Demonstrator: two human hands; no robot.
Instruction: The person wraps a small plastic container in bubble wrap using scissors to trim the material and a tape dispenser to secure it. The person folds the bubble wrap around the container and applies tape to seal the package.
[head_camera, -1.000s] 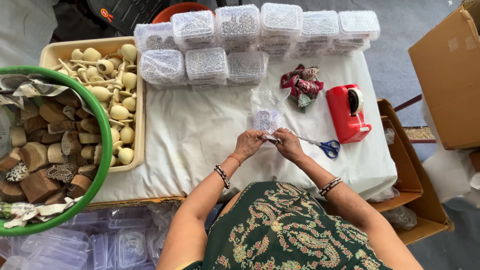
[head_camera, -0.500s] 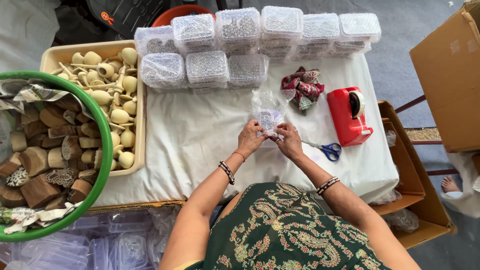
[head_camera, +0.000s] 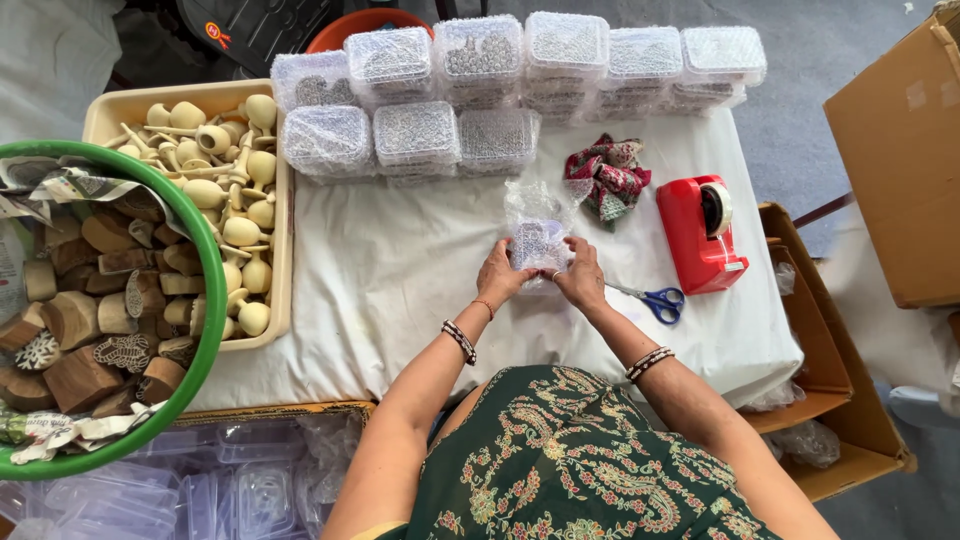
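Over the white-covered table (head_camera: 400, 270), my left hand (head_camera: 500, 275) and my right hand (head_camera: 582, 276) both grip a small clear bubble-wrap pouch (head_camera: 538, 228) with a patterned piece inside. The pouch stands upright between my fingers, its loose top flaring upward. Blue-handled scissors (head_camera: 655, 300) lie just right of my right hand. Each wrist wears a beaded bracelet.
Rows of bubble-wrapped boxes (head_camera: 500, 80) line the table's far edge. A red tape dispenser (head_camera: 700, 235) and a folded patterned cloth (head_camera: 608, 180) sit at right. A beige tray of pale wooden handles (head_camera: 225, 200) and a green basin of wooden blocks (head_camera: 100, 310) stand at left. Cardboard boxes (head_camera: 900, 150) flank the right.
My hands have lifted the pouch slightly farther from me and turned it more upright; the camera view shifted a little. The other items stay put.
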